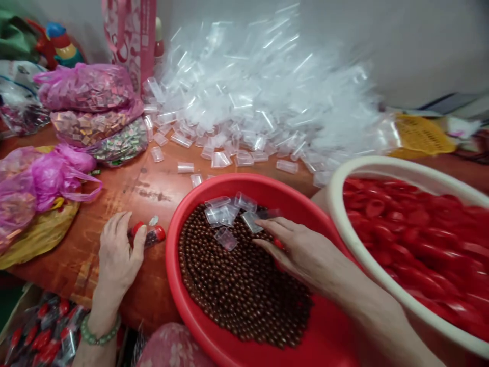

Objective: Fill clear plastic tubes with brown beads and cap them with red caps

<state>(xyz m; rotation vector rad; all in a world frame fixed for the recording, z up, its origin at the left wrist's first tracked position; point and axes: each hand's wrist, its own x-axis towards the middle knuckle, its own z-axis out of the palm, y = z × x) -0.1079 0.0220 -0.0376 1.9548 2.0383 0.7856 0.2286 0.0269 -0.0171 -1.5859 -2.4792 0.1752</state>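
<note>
My left hand rests low over the wooden table, thumb and fingers apart, a green bead bracelet on its wrist. Beside its thumb lies a clear tube with a red cap and dark contents; another red piece shows between thumb and fingers. My right hand reaches into the red basin of brown beads. Its thumb and forefinger are apart near a clear tube, and a red cap shows inside the hand. Several clear tubes lie on the beads.
A heap of clear tubes covers the back of the table. A white basin of red caps stands right. Pink bags sit left, a yellow basket back right. Below left, a box holds red-capped tubes.
</note>
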